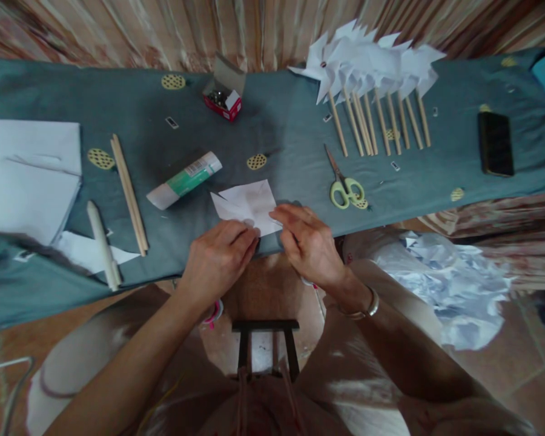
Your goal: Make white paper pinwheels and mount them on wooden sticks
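Note:
A small square of white paper [258, 203], with cuts at its corners, lies at the front edge of the table. My left hand [222, 251] is closed on its lower left part, with fingertips and thumb pressed together there. My right hand [306, 242] grips the right edge of the same sheet between fingers and thumb. Just beyond my left hand lies a green and white glue stick [188, 180]. To the right of my right hand rest scissors [344, 184] with light green handles, blades pointing away from me.
Several finished paper pinwheels [367, 66] on sticks lie at the back right. An opened red box [222, 103] of small metal pieces stands at the back. Left are wooden sticks [129, 194], a whitish pen-like tool [102, 242] and paper sheets [31, 188]. A phone [496, 143] lies right; a bag [454, 284] hangs below.

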